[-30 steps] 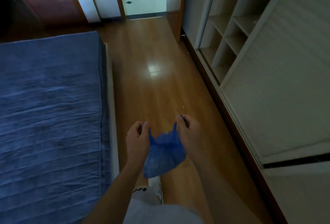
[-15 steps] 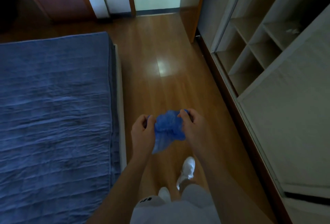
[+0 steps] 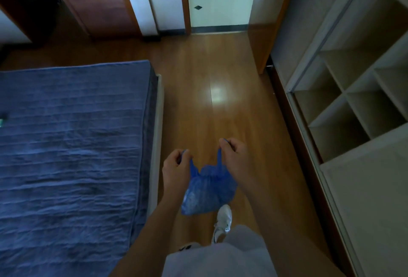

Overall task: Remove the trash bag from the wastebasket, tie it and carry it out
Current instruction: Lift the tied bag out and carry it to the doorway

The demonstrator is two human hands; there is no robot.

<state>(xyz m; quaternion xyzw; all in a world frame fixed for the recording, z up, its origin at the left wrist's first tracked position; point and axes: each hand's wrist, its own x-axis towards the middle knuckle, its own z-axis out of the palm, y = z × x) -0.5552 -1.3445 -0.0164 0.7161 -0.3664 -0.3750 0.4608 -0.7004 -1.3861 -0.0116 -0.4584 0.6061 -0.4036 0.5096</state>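
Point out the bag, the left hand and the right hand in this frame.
bag [image 3: 207, 190]: head view, on the bulging blue body below the gathered neck.
left hand [image 3: 176, 169]: head view, on the back of the hand gripping one handle.
right hand [image 3: 237, 157]: head view, on the back of the hand gripping the other handle.

Left grip [image 3: 176, 166] and right grip [image 3: 235, 155] closed, held apart.

The room is dimly lit; daylight is admitted through the doorway [image 3: 220, 1], and glare is thrown on the floor [image 3: 217, 94]; edges are bent.
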